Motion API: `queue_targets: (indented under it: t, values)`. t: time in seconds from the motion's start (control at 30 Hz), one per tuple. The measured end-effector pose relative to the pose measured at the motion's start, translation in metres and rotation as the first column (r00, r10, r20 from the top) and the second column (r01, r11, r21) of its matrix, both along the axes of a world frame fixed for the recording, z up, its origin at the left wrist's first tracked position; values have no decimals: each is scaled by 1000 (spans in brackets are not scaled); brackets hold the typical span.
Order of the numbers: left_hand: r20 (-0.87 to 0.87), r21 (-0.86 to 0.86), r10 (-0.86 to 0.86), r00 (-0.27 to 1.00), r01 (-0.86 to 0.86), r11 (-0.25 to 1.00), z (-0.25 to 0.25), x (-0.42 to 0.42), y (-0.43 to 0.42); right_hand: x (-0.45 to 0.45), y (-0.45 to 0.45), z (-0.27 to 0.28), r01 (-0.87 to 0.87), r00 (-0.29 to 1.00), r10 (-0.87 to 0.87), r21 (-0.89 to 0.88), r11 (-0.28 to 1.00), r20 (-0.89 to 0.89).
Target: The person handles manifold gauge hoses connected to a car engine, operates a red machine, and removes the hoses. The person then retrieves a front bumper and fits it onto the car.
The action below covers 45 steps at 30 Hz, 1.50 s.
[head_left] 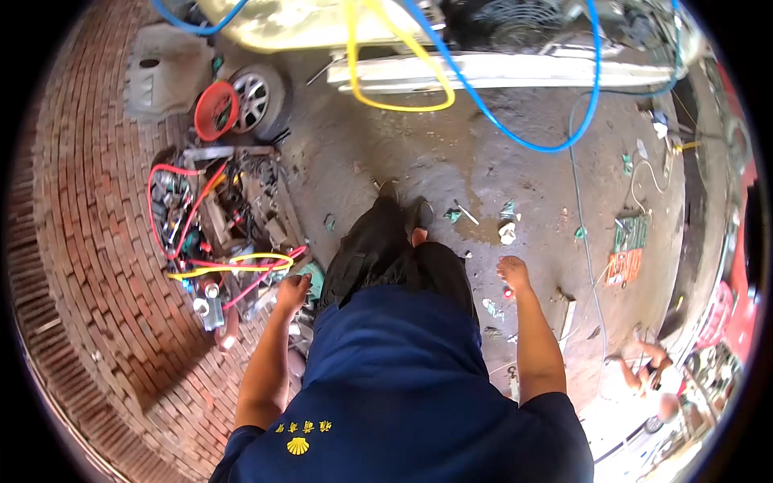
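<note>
My left hand hangs at my side with loosely bent fingers slightly apart, and I see nothing held in it. Close to it run a yellow hose and a red hose, which lie over a heap of tools and parts. My right hand hangs over the floor, its fingers loosely curled and partly apart. A small red object shows beside its wrist; whether it touches the hand is unclear. Beyond the fingers lies a crumpled white scrap.
Ahead stands a vehicle's front with a pale bumper beam; a blue hose hangs before it. A wheel and red bowl sit left. Green and orange tool cases lie right, with a person lower right.
</note>
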<state>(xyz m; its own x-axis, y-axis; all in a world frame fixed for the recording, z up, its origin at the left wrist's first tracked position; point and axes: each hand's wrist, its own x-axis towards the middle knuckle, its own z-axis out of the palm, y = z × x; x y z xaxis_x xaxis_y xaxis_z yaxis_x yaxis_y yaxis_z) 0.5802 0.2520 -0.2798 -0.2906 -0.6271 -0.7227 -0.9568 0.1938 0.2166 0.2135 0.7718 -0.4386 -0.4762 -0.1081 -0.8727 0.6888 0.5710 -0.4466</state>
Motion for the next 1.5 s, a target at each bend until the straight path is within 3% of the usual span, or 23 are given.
queue_targets:
  t: [0.07,0.13,0.2,0.27,0.47,0.53,0.6,0.63,0.7,0.77,0.87,0.9,0.93,0.97,1.0,1.03,1.07,1.17,1.2,1.27,1.33,1.4,1.5]
  values:
    - [-69,24,-25,997,26,999,-24,0,-14,7,4,0,12,999,-16,-121,993,-32]
    - [-172,-28,-52,984,48,998,-9,-33,-17,7,-5,12,36,998,-42,-128,991,-49]
    - [-27,-50,-151,988,150,987,9,-69,-27,8,-4,22,53,997,-59,-130,990,-47]
    - [-102,-14,-159,982,159,987,-7,-76,-43,11,-2,21,85,995,-91,-115,990,-46]
    - [-90,-80,-244,966,237,968,25,-145,-46,1,7,17,118,978,-124,-45,992,-171]
    - [-141,-92,-294,945,283,955,-2,-138,-63,-1,5,21,183,961,-191,-58,981,-202]
    - [-127,-129,-417,900,402,907,-5,-142,-70,5,6,18,243,943,-253,-70,967,-217]
    - [-72,-66,-349,934,345,936,-8,-145,-72,10,10,9,247,937,-257,-75,966,-236]
    - [-34,-58,-424,905,422,905,-1,-153,-77,19,16,3,277,920,-289,-82,957,-264]
    - [-36,-50,-446,894,445,894,3,-161,-84,32,15,7,259,952,-251,26,966,-176]
    - [-12,-17,-459,889,458,889,-13,-175,-108,87,40,-91,195,927,-223,-119,974,-303]
    - [43,-44,-555,831,556,830,-10,-191,-111,101,51,-118,223,919,-249,-117,968,-306]
    - [5,-45,-578,816,578,815,-5,-210,-109,110,57,-134,-299,743,363,206,932,-562]
    - [14,-35,-580,814,581,814,-6,-227,-109,120,63,-150,-406,221,775,667,625,-592]
    - [23,-27,-583,812,583,812,-8,-245,-112,106,48,-113,-389,617,597,461,798,-513]
    - [6,-28,-594,804,594,804,-10,-268,-109,91,31,-73,-104,926,194,274,956,-325]
    - [-48,42,-596,801,598,800,-1,-295,-101,81,18,-42,216,972,-178,284,934,-153]
    - [-226,87,-659,718,688,720,31,-363,-71,76,5,-42,153,945,-83,204,967,-315]
    - [-333,49,-706,625,759,649,42,-386,-59,62,0,-25,83,903,12,201,976,-430]
    - [-376,87,-763,525,840,535,66,-429,-33,10,-31,49,111,921,4,272,956,-389]
    - [-549,391,-537,641,765,512,115,-467,0,-48,-68,132,148,902,-15,277,949,-431]
    - [-662,305,-513,547,821,482,101,-484,18,-100,-87,172,180,804,-18,215,960,-594]
    - [-762,423,-349,546,827,371,142,-523,44,-193,-109,246,226,678,-52,141,964,-733]
